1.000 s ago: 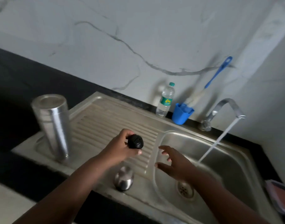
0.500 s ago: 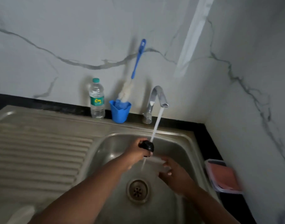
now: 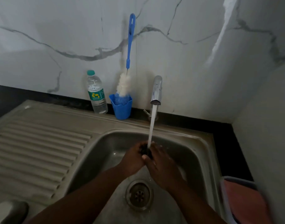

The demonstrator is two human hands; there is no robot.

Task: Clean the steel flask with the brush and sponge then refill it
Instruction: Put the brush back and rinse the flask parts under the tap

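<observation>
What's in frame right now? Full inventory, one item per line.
bottle brush: 1, blue handle with white bristles, standing in the cup against the wall
cup: 1, blue, on the ledge behind the sink
water bottle: 1, clear with green cap and label, left of the cup
tap: 1, steel, running into the basin
sink: 1, steel, basin with ribbed drainboard to its left
drain: 1, steel, basin floor
container: 1, pink contents, clear rim, on the counter right of the sink
steel object: 1, blurred, bottom-left corner, cannot identify
black stopper: 1, between both hands under the stream
left hand: holds the stopper
right hand: holds the stopper
</observation>
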